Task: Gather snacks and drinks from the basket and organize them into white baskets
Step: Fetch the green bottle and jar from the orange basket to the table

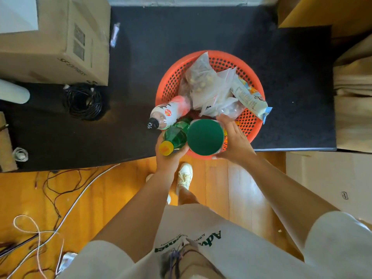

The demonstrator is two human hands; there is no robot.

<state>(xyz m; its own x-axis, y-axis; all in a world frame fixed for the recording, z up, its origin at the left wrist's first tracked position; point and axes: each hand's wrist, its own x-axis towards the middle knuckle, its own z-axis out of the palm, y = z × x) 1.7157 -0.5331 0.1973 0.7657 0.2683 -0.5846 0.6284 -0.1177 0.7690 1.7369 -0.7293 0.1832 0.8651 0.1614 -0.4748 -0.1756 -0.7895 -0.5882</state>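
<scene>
Plainly green bottle (174, 137) — yellow cap, upright

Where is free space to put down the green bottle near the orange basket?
The black mat is bare beyond the orange basket and between it and the cardboard box. The wood floor by the shoe is bare too. The basket is crowded; cables fill the left.

We are seeing a black mat (211, 29) lying over a wooden floor (112, 190). An orange basket (171, 81) is sitting on the mat, with a cardboard box (60, 47) and a black cable coil (84, 101) lying to its left. Loose wires (60, 188) are trailing over the floor.
</scene>
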